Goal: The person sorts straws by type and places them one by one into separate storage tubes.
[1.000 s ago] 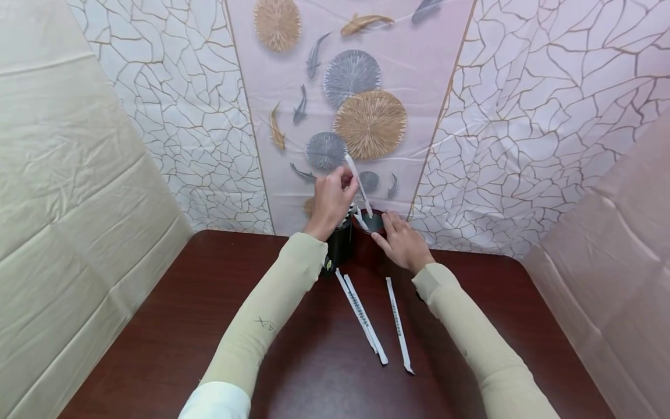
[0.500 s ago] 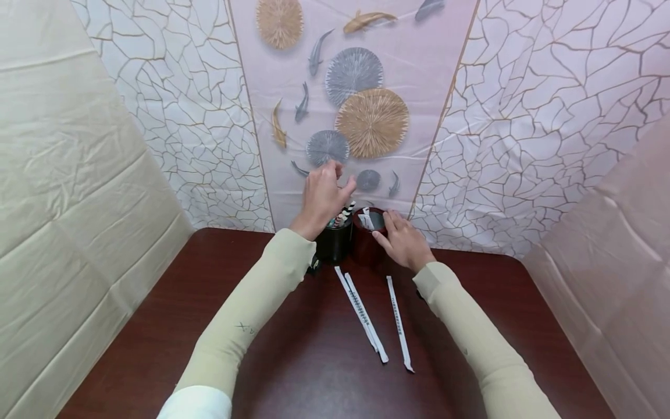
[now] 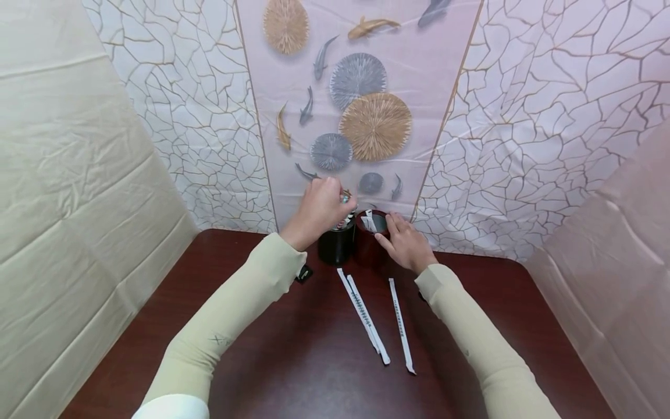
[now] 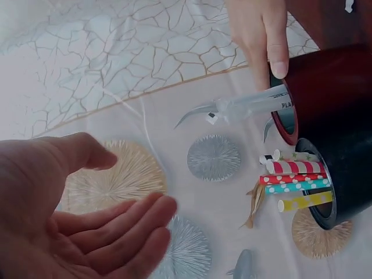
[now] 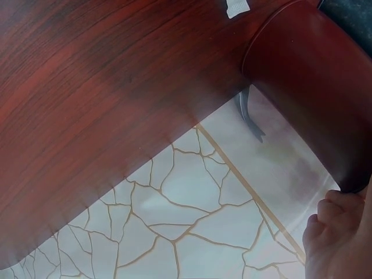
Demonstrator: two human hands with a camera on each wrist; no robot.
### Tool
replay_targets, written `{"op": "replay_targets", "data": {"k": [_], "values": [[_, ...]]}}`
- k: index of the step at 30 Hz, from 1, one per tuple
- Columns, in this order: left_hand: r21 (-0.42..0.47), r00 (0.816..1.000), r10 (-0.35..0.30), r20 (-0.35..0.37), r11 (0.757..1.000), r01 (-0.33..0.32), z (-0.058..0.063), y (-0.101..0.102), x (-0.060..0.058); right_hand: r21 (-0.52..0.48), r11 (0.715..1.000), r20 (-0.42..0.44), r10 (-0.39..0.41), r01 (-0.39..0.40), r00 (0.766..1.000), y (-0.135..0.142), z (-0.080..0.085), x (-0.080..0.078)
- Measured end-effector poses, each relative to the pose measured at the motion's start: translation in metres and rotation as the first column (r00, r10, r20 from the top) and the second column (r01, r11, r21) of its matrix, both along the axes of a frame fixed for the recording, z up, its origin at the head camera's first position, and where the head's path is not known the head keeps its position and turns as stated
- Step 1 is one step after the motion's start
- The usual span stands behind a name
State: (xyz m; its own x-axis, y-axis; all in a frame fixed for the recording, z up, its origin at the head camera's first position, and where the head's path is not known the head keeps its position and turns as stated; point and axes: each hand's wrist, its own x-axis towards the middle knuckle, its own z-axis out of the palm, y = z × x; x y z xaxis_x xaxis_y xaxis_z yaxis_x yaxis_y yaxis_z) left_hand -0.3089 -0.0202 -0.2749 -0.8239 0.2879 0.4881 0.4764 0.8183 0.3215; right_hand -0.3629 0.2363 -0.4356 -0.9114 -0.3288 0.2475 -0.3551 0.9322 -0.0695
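Note:
My left hand [image 3: 318, 206] is over the black cup [image 3: 335, 247], close to the paper straws [image 3: 342, 222] in it. The left wrist view shows this hand [image 4: 35, 203] with loose fingers and nothing in it, while patterned straws [image 4: 296, 179] in red, teal and yellow stick out of the black cup [image 4: 354, 180]. My right hand [image 3: 408, 241] holds the dark red cup [image 3: 366, 250] at its right side and rim. Inside that cup [image 4: 331, 87] stand white wrapped straws [image 4: 250, 107]. In the right wrist view, fingers [image 5: 337, 221] bend at the cup's rim.
Two wrapped straws [image 3: 363, 317] lie nearly together on the dark wooden table [image 3: 272, 361], and a single wrapped straw [image 3: 402, 326] lies to their right. A small black object [image 3: 303, 273] is partly behind my left sleeve. A patterned cloth wall [image 3: 220, 145] rises behind the cups.
My left hand let go of a wrapped straw at the red cup, then moved left and lower to the black cup's straws. My right hand has stayed on the red cup.

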Motion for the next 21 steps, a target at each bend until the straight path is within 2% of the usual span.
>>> {"op": "replay_targets", "data": {"k": [5, 8, 15, 21], "values": [[-0.087, 0.993, -0.019, 0.120, 0.996, 0.030, -0.011, 0.000, 0.006, 0.004, 1.000, 0.004, -0.008, 0.008, 1.000, 0.001, -0.001, 0.001], [-0.114, 0.978, -0.010, 0.208, 0.993, 0.034, -0.024, 0.001, 0.008, 0.010, 1.000, 0.010, -0.016, 0.016, 1.000, 0.002, -0.001, 0.000], [-0.156, 0.919, -0.010, 0.395, 0.985, 0.077, -0.067, 0.001, 0.010, 0.014, 1.000, 0.062, -0.013, 0.012, 0.998, 0.001, 0.001, 0.000], [-0.146, 0.862, 0.031, 0.506, 0.988, 0.050, -0.111, 0.002, 0.010, 0.007, 1.000, 0.106, -0.002, 0.001, 0.994, 0.000, 0.006, 0.001]]}}
